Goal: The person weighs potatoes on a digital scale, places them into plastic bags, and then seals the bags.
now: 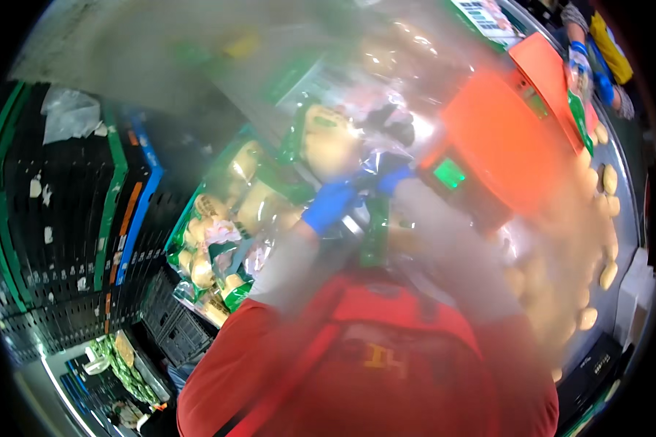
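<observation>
Two blue-gloved hands are meeting mid-view, the left hand [330, 207] sitting just beside the right hand [396, 179]. Blur is smearing the fingers, so how far they're opening, or what they're gripping, I cannot tell. Just beyond them, a clear potato bag [332, 142] is lying. Filled bags [200, 269] are crowding the left; an orange machine [496, 138] is standing right, its display [449, 174] glowing green, while loose potatoes [608, 275] are lying farther right.
</observation>
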Demonstrator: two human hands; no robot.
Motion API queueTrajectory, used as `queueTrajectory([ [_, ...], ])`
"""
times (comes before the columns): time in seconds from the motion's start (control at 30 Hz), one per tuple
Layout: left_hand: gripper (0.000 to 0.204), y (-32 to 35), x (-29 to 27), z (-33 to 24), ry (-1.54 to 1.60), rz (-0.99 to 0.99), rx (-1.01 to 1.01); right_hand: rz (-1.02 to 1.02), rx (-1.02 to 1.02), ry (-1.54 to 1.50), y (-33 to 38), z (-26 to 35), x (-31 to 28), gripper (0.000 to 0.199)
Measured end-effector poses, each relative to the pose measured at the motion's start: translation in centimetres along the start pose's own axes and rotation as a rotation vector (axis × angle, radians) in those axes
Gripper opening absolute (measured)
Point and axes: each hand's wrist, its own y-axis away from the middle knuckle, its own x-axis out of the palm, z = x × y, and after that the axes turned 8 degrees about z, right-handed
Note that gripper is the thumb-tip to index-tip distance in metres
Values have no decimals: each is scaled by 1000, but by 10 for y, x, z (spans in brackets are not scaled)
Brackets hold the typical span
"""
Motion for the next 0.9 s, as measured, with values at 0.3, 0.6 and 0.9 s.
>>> queueTrajectory([
  [0.3,15,61,-70,-86,13,-374,534,-511,-497,-919,97,84,-93,29],
  [0.6,20,226,-151,-61,8,-855,666,-418,-121,-1077,130,19,-68,27],
  [0.9,20,347,-281,67,73,-1086,-29,-351,-91,-1263,138,-6,-59,26],
])
